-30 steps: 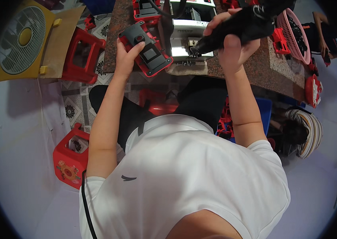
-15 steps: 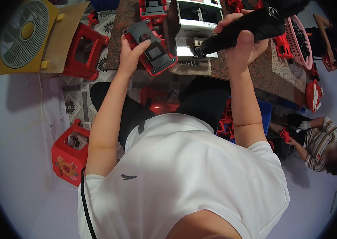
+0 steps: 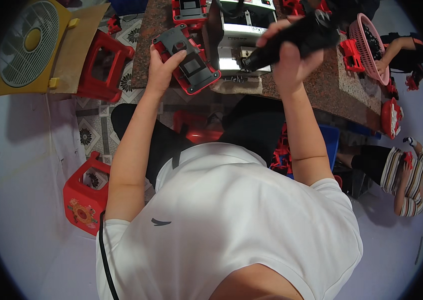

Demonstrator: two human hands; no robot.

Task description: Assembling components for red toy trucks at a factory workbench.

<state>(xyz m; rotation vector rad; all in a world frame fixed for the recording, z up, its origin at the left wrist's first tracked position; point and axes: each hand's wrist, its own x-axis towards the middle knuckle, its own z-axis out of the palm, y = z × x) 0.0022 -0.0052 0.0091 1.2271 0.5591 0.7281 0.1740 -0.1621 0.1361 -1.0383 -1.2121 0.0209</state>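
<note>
My left hand [image 3: 163,70] grips a red and black plastic housing [image 3: 191,68] by its left side, thumb across its black top face. The housing is tilted over the table's near edge. In my right hand [image 3: 292,62], slightly blurred, is a black electric screwdriver [image 3: 291,44] lying nearly level. Its tip points left and reaches the front outlet of a white screw feeder [image 3: 245,37]; whether it touches is too small to tell. Small dark screws [image 3: 236,78] lie on a pad [image 3: 244,86] before the feeder.
Another red and black housing [image 3: 189,11] lies beyond on the speckled stone table [image 3: 321,95]. To the right are red parts [image 3: 351,55] and a pink basket [image 3: 366,47]. A blue bin [image 3: 329,137] sits beside my right arm. Red stools and a yellow fan [image 3: 29,47] stand left. Two people work at right.
My right hand and the screwdriver have shifted slightly left. My left hand holds the housing almost still. One person now reaches into the pink basket; the striped-shirt person has shifted and raised a hand.
</note>
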